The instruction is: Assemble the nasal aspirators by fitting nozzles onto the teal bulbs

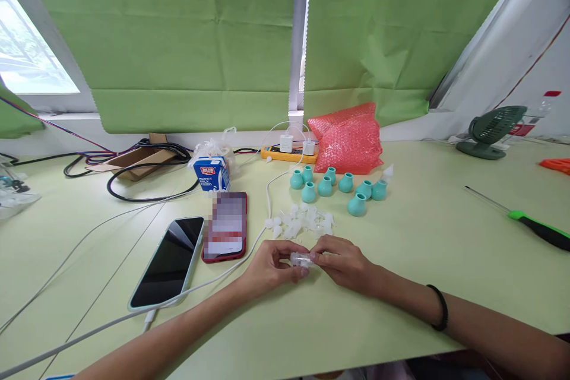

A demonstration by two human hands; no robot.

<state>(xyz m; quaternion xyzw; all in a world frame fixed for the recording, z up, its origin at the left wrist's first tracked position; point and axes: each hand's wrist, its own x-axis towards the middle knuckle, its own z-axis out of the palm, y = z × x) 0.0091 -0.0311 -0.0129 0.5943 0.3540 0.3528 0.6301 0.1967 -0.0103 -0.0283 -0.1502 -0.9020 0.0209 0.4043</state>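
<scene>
Near the table's front, my left hand (276, 264) grips one end of a small clear plastic tube (301, 259) between thumb and fingers. My right hand (341, 261) pinches the tube's other end, and its fingertips hide that end. Just beyond both hands lies a loose pile of small translucent white plastic pieces (305, 219). Behind the pile stand several turquoise rubber bulbs (308, 192), open necks upward. One turquoise bulb (379, 190) at the right has a whitish pointed tip (388, 173) by its top.
Two phones, one dark-screened (169, 264) and one red-cased (226, 227), lie left of my hands, with a white cable (214, 280) crossing nearby. Behind are a milk carton (212, 174), a power strip (285, 155) and red bubble wrap (350, 142). A screwdriver (525, 221) and fan (492, 130) stay right.
</scene>
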